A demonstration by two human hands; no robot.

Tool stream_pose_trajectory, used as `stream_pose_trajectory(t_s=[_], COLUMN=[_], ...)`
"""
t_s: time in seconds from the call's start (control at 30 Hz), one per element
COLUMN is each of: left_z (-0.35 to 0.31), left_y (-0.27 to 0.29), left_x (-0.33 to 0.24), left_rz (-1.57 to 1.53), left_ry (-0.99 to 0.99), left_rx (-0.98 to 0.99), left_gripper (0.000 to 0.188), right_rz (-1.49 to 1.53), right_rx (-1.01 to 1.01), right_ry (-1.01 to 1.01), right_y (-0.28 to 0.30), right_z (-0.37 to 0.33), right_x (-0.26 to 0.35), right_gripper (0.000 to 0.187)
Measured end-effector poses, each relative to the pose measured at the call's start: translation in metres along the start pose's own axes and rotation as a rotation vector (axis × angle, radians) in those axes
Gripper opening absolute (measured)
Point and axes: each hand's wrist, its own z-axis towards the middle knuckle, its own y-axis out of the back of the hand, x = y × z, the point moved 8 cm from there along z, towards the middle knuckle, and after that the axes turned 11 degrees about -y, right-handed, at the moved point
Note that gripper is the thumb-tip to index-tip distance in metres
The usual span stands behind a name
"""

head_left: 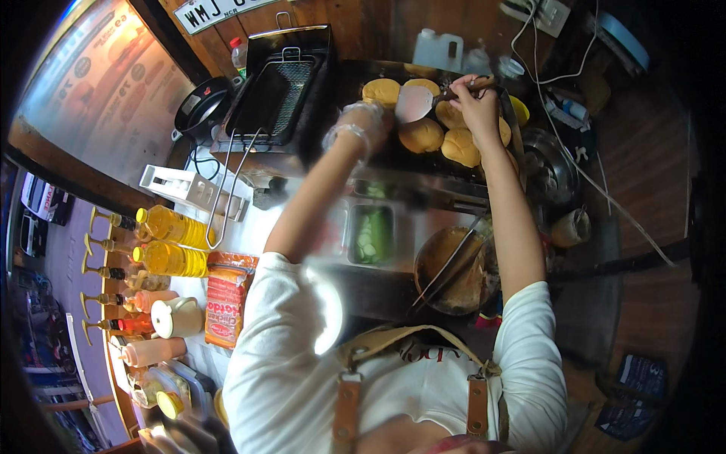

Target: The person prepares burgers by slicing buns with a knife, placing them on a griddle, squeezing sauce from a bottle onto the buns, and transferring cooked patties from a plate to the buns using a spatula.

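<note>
my right hand (475,97) grips a flat metal spatula (414,103), blade pointing left over round golden buns (421,135); my gloved left hand (368,121) looks blurred, grip unclear

Motion blurs the gloved left hand (363,121) over the griddle (378,155).

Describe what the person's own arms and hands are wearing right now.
Both arms have short white sleeves ending above the elbow; the forearms are bare. The left hand wears a thin, clear, crinkled disposable glove gathered at the wrist. The right hand looks ungloved. No watch or bracelet is discernible. Tan apron straps with brown leather tabs cross the chest.
</note>
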Motion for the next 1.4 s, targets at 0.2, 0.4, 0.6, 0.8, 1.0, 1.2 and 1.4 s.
stream_pose_trajectory(t_s=[0.2, 0.4, 0.6, 0.8, 1.0, 1.2, 1.4], left_z=[0.013, 0.026, 0.005, 0.01, 0.041, 0.068, 0.062], left_y=[0.029, 0.015, 0.047, 0.024, 0.062, 0.027, 0.029], left_x=[0.027, 0.075, 0.048, 0.054, 0.054, 0.057, 0.018], left_rz=[-0.08, 0.203, -0.058, -0.112, 0.166, -0.015, -0.056], left_ry=[0.151, 0.096, 0.271, 0.232, -0.09, 0.008, 0.093], left_rx=[-0.08, 0.027, 0.157, 0.218, -0.131, -0.124, 0.09], left_gripper=[0.034, 0.035, 0.06, 0.044, 0.023, 0.025, 0.035], right_rz=[0.161, 0.222, 0.197, 0.133, -0.125, -0.342, -0.128], right_rx=[-0.034, -0.028, -0.097, -0.112, -0.122, -0.192, -0.303], right_ry=[-0.065, -0.072, -0.048, 0.039, 0.402, 0.468, 0.379], right_y=[0.028, 0.038, 0.081, 0.069, 0.015, -0.025, -0.007], right_z=[0.008, 0.006, 0.004, 0.004, -0.016, -0.019, -0.005], right_x=[0.007, 0.023, 0.022, 0.019, 0.026, 0.006, -0.005], right_gripper=[0.004, 0.003, 0.002, 0.001, 0.005, 0.007, 0.006])
